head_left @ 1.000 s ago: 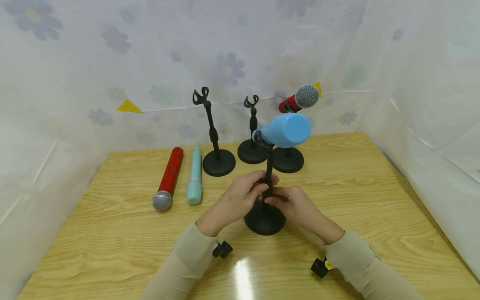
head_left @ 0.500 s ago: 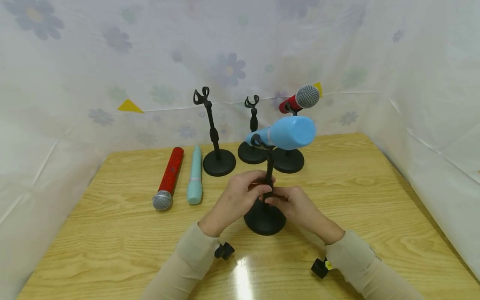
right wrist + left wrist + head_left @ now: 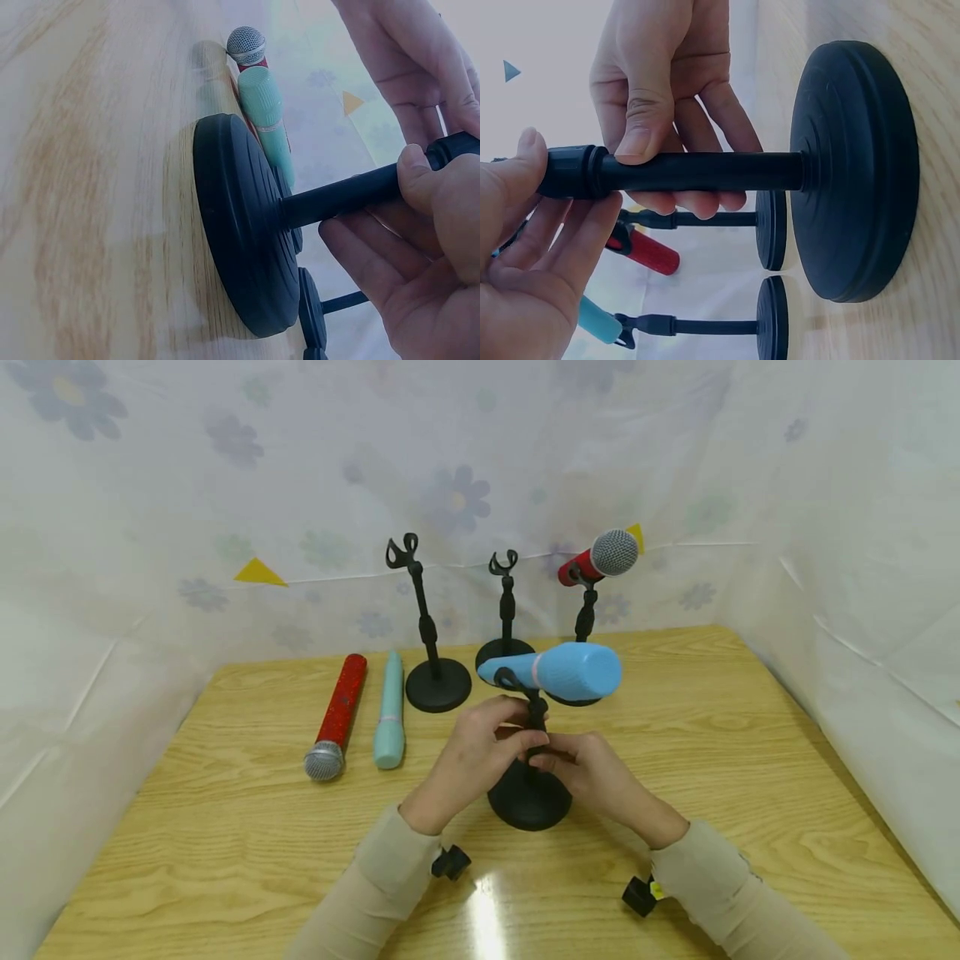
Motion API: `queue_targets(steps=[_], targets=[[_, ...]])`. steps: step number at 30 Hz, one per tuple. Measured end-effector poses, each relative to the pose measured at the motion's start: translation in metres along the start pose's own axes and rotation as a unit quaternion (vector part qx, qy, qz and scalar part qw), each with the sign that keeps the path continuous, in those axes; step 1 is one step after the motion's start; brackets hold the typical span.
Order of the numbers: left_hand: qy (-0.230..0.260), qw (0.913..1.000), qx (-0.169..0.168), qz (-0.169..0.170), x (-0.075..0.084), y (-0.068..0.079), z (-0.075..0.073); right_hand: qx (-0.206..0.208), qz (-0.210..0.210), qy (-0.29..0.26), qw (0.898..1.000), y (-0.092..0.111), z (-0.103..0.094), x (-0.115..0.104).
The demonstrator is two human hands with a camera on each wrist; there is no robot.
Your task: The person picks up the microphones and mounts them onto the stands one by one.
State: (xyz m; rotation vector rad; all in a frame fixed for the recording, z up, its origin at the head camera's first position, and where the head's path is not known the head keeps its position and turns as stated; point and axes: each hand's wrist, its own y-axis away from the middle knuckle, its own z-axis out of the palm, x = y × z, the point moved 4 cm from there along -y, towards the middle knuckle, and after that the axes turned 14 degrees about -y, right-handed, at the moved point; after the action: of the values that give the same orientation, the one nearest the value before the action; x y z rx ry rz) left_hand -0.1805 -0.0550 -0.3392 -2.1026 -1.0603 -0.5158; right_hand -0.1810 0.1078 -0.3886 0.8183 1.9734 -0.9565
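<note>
A light blue microphone (image 3: 577, 671) lies tilted in the clip of a black desk stand (image 3: 529, 797), whose round base is on the table. My left hand (image 3: 468, 756) pinches the stand's ridged collar (image 3: 570, 171) between thumb and fingers. Just below, my right hand (image 3: 600, 777) grips the slim tube (image 3: 712, 171), thumb on one side and fingers on the other. The right wrist view shows the tube (image 3: 341, 199) rising from the base into that grip. Parts of the collar are hidden by the fingers in the head view.
A red microphone (image 3: 341, 710) and a mint green microphone (image 3: 389, 718) lie at left on the wooden table. Behind stand two stands with bare clips, one left (image 3: 438, 685) and one middle (image 3: 507, 602). Another stand (image 3: 585, 618) holds a red microphone (image 3: 600, 558).
The blue microphone and the stand's upper part have sunk lower, and the microphone has swung to lie more sideways. The left hand shifts slightly on the collar; the right hand stays put.
</note>
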Motion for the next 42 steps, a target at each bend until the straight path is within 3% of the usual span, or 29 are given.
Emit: queue_targets(steps=[14, 17, 23, 27, 34, 42], targets=[[0.046, 0.9967, -0.064, -0.021, -0.0021, 0.0004, 0.0047, 0.001, 0.000, -0.010, 1.000, 0.0002, -0.0001, 0.0005], [0.059, 0.9949, -0.071, -0.039, -0.0028, 0.0019, 0.0056, 0.001, -0.001, -0.003, 1.000, 0.0005, -0.0004, 0.0006], [0.037, 0.9936, -0.056, -0.090, -0.0055, 0.0049, 0.0084, 0.009, 0.000, 0.017, 1.000, 0.0010, -0.0017, 0.0000], [0.008, 0.9948, -0.031, -0.097, -0.0060, 0.0039, 0.0092, 0.015, -0.006, 0.027, 1.000, 0.0004, -0.0011, -0.0013], [-0.044, 0.9973, -0.024, -0.054, -0.0020, 0.0014, 0.0045, 0.014, -0.014, 0.014, 1.000, -0.0012, -0.0004, -0.0024], [-0.051, 0.9966, -0.065, -0.002, -0.0004, 0.0013, 0.0057, 0.007, -0.011, -0.002, 1.000, -0.0006, 0.0004, -0.0015]])
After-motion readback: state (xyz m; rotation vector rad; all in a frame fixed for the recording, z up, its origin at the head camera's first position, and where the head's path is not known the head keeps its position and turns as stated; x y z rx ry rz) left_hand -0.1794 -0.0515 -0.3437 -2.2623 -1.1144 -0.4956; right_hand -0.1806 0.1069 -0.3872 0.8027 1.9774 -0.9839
